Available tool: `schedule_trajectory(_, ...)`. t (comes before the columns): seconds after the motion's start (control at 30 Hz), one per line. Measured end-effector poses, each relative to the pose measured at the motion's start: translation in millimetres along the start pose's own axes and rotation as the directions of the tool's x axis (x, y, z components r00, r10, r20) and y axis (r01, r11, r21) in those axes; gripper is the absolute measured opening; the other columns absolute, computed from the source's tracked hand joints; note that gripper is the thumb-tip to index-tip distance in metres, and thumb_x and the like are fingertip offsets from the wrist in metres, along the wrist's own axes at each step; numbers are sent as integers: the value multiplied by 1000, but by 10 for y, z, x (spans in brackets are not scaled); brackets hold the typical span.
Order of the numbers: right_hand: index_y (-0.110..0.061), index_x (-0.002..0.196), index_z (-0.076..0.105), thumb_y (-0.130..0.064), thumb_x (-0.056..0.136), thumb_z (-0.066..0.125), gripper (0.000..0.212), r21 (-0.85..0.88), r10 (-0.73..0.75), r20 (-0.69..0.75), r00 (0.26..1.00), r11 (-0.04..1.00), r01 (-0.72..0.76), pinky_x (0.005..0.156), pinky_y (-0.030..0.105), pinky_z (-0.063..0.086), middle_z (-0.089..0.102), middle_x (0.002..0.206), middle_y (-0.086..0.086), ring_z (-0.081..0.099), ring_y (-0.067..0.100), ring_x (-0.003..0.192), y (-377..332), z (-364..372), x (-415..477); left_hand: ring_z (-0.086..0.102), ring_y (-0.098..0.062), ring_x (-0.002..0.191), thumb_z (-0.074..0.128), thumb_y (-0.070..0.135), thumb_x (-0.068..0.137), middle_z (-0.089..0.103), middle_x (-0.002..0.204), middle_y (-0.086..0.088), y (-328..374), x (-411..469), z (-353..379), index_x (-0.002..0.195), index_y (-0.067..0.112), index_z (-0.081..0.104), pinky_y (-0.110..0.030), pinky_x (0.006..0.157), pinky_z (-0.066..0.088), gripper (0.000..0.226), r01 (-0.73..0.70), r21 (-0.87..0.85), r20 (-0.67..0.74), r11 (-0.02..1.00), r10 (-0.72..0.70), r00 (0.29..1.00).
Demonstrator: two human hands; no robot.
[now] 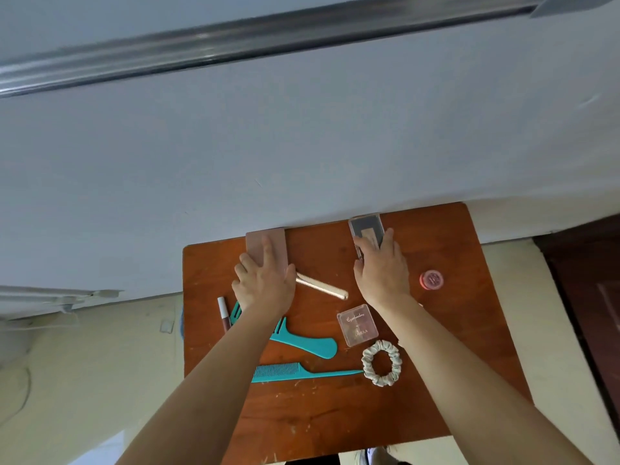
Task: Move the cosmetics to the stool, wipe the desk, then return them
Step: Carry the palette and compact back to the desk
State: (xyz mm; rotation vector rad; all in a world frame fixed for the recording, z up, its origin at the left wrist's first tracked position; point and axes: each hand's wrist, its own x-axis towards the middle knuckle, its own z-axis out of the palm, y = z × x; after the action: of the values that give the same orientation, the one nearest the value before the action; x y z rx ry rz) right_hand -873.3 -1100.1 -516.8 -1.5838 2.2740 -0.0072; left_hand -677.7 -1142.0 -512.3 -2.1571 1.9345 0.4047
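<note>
Both hands are at the far edge of the surface (pixel 335 414), where two flat items lie against the wall. The left hand (pixel 265 283) lies on the pink case (pixel 256 241) at far left, its fingers (pixel 268 246) straight and spread, thumb along the case's right edge. This placement suits sliding the case off the wall before lifting it. The right hand (pixel 382 270) spans the dark palette (pixel 364 224) at far centre, thumb at its left edge and the other fingers over its right part; whether they clamp it cannot be told. All cosmetics are on the surface: gold tube (pixel 322 286), lip gloss (pixel 223 313), wide comb (pixel 312 345), tail comb (pixel 295 370), scrunchie (pixel 367 364), square palette (pixel 357 325) and round jar (pixel 431 279). The transfer appears to be at its start (the stool is out of view). Clearing the far items first would leave the near ones undisturbed by the forearms.
</note>
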Motion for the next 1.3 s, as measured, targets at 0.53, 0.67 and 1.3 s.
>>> schedule_trajectory(0.53,-33,146,35,-47,87,67,69,170,-116,-206,972,974,153,93,33,53,48,138,5,47,23,125,490,-857,-720,47,-31,119,59,59,81,40,141,-9,146,-815,-920,144,42,16,-39,74,56,79,-211,-147,-338,966,152,929)
schedule_trajectory(0.67,-33,143,41,-48,84,66,66,168,-84,-394,915,972,162,80,30,54,52,128,5,53,24,116,861,-1452,-926,44,-31,123,59,61,81,37,144,-9,526,-1244,-1374,148,40,16,-43,79,56,82,-346,-90,-476,934,265,839)
schedule_trajectory(1.3,-36,143,44,-36,78,74,72,482,704,-649,288,674,-560,73,37,52,46,130,4,51,26,113,2767,-1834,-4583,42,-34,108,57,50,80,41,131,-15,2990,-4021,-1374,143,31,36,-44,72,51,69,-1000,17,-364,-14,931,-19)
